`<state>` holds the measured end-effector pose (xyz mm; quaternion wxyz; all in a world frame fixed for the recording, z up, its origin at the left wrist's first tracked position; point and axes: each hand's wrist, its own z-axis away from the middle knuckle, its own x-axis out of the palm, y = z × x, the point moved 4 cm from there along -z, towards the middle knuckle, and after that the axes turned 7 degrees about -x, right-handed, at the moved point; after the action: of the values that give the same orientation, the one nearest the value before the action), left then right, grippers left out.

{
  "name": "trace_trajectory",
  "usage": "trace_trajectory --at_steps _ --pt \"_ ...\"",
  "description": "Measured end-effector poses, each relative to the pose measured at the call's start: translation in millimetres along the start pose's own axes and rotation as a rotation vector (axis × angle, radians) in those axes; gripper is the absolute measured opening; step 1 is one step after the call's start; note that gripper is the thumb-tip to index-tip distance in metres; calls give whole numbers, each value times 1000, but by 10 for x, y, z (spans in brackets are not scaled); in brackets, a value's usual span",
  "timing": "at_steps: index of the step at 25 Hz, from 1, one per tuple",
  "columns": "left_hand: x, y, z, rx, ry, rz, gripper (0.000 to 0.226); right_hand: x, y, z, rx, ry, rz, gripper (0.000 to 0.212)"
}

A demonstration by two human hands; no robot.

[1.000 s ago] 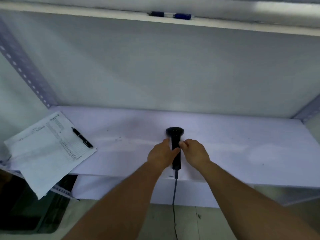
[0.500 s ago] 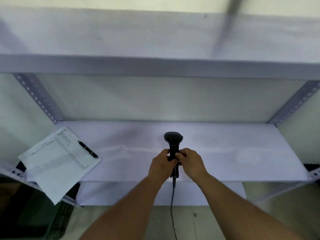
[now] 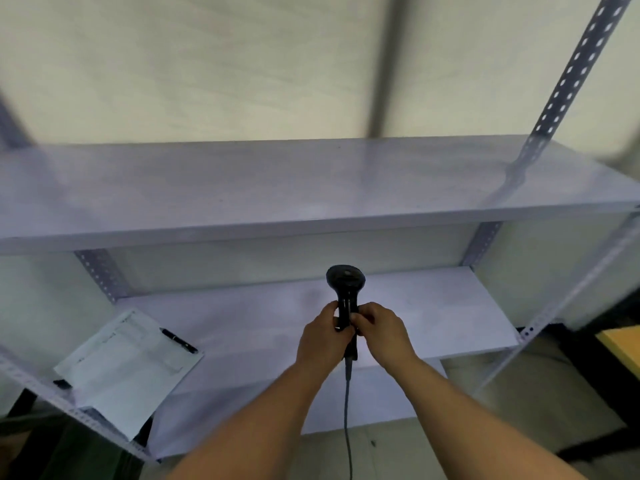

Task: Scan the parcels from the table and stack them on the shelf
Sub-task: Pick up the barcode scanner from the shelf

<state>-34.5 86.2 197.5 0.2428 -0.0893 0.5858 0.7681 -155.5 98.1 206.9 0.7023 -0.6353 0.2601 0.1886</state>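
Scanner [image 3: 346, 292]: handle gripped by left hand [image 3: 323, 336] and right hand [image 3: 382, 332] alike, long axis head-end toward shelf [image 3: 433, 306]. Parcels: none in view, bearing untellable.

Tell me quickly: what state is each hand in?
Left hand: closed, holding the barcode scanner by its handle.
Right hand: closed, pinching the same handle.
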Motion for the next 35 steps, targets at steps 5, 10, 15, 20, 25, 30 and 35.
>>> trace_trajectory --at_steps 5,10,15,20,25,30,35 --pt "-36 373 130 107 -14 45 52 -358 -206 129 -15 96 -93 28" --pt "53 729 282 253 -56 97 45 -748 -365 224 -62 210 -253 86" --pt "277 988 536 420 -144 29 43 -1109 -438 363 -137 409 -516 101" --pt "653 1205 732 570 -194 43 40 -1447 -300 594 -166 571 -699 97" --pt "1209 1539 948 707 -281 -24 52 -2052 5 866 -206 628 -749 98" --pt "1741 2022 1109 873 -367 -450 54 -2828 347 1249 -229 730 -578 99" --pt "2302 2525 1190 942 -213 -355 29 -3445 810 1662 -202 818 -417 102"
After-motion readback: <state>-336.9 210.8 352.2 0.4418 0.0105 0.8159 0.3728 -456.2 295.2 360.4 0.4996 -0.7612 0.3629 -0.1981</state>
